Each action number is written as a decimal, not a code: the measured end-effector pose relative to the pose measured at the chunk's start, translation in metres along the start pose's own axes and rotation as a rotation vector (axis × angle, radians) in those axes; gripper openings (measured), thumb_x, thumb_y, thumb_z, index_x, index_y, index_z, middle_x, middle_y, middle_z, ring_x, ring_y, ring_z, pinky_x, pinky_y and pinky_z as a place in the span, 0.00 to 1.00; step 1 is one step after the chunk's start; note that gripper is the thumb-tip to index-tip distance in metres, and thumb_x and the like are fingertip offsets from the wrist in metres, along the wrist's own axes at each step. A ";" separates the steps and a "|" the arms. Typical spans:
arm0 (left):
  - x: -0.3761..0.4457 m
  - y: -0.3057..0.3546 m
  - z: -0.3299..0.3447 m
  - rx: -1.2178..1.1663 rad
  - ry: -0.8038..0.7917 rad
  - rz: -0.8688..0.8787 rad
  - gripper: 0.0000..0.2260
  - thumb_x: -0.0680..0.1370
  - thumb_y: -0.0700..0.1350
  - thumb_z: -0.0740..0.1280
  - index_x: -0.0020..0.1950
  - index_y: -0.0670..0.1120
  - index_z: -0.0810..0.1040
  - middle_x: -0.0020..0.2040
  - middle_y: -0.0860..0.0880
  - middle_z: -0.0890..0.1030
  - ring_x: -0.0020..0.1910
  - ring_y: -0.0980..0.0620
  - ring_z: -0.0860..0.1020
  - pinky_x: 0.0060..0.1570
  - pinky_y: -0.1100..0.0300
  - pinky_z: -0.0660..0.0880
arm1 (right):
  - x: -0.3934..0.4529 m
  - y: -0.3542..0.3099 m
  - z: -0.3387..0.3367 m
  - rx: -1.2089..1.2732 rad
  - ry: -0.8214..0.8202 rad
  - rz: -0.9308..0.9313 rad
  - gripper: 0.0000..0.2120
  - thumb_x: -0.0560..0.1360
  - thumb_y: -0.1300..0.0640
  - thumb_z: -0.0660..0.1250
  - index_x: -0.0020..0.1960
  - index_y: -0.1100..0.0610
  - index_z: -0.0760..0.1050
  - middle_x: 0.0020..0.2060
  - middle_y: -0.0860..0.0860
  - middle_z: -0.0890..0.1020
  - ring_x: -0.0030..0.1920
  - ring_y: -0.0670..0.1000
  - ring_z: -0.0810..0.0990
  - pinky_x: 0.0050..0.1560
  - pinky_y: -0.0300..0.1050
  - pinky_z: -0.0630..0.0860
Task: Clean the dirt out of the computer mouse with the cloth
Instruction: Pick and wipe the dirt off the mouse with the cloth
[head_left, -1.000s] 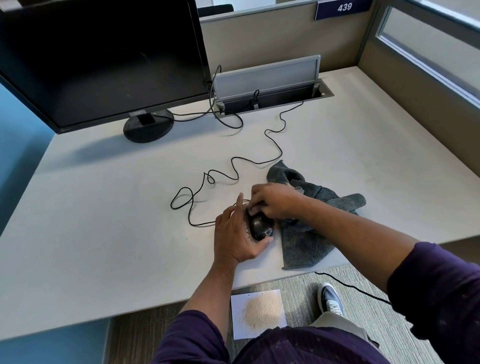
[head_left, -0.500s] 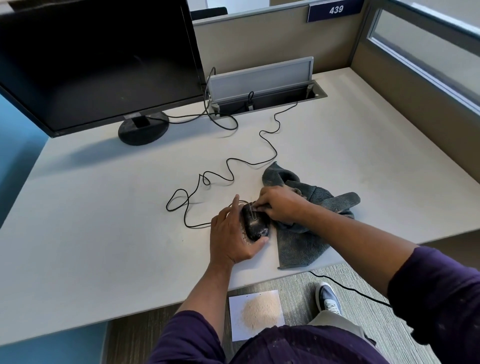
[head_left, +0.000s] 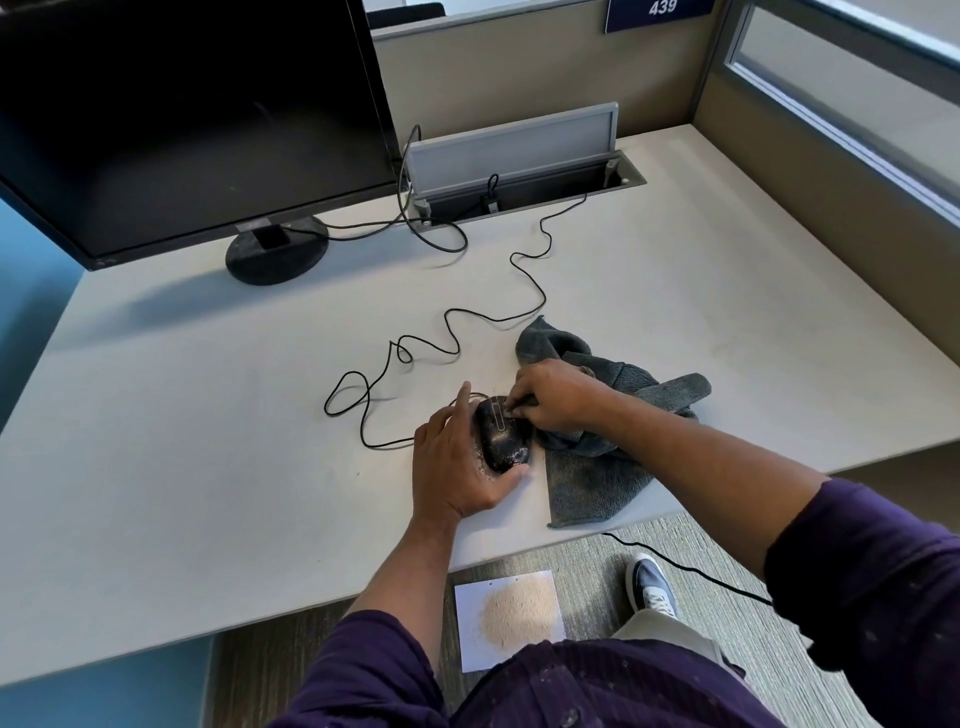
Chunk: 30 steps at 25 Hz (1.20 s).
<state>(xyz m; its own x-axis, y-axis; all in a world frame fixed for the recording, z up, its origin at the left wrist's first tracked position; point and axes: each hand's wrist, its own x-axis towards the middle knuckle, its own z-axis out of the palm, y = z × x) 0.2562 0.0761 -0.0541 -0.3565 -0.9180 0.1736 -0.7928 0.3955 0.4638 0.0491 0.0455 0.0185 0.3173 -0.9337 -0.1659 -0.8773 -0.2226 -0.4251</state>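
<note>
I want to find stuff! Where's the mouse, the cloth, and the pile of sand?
mouse (head_left: 501, 441): head view, on its dark top shell.
cloth (head_left: 597, 483): head view, on the flat grey part near the desk edge.
pile of sand (head_left: 517, 613): head view, middle of the heap on the paper.

The black computer mouse (head_left: 501, 436) lies upright on the desk near its front edge, nose pointing far, pale dusty specks on its near end. Its thin black cord (head_left: 441, 338) snakes away to the far side. The crumpled grey cloth (head_left: 597, 478) sprawls just right of it, touching its right side.
</note>
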 end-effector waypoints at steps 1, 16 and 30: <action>0.000 0.000 0.000 0.001 0.002 0.004 0.58 0.62 0.72 0.73 0.84 0.45 0.57 0.70 0.56 0.78 0.70 0.50 0.73 0.65 0.48 0.70 | -0.001 0.000 -0.001 0.032 -0.017 -0.009 0.08 0.73 0.54 0.72 0.51 0.49 0.85 0.47 0.44 0.84 0.46 0.44 0.79 0.55 0.46 0.78; 0.000 -0.001 0.001 0.019 -0.003 0.010 0.58 0.63 0.72 0.73 0.84 0.45 0.58 0.71 0.56 0.77 0.71 0.50 0.73 0.66 0.49 0.71 | 0.000 0.005 0.004 0.135 0.174 0.008 0.08 0.76 0.53 0.69 0.53 0.51 0.85 0.40 0.43 0.78 0.44 0.48 0.78 0.45 0.39 0.70; 0.001 -0.002 0.001 0.004 -0.005 0.027 0.56 0.64 0.72 0.74 0.84 0.45 0.59 0.71 0.56 0.77 0.71 0.51 0.73 0.67 0.51 0.69 | 0.006 -0.005 0.011 0.008 0.048 -0.043 0.11 0.75 0.56 0.66 0.53 0.51 0.85 0.48 0.50 0.82 0.50 0.49 0.78 0.55 0.44 0.74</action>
<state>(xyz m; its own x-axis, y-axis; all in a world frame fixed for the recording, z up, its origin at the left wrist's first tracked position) 0.2569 0.0745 -0.0562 -0.3800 -0.9069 0.1819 -0.7850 0.4202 0.4552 0.0593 0.0445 0.0099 0.3373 -0.9356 -0.1046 -0.8603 -0.2612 -0.4379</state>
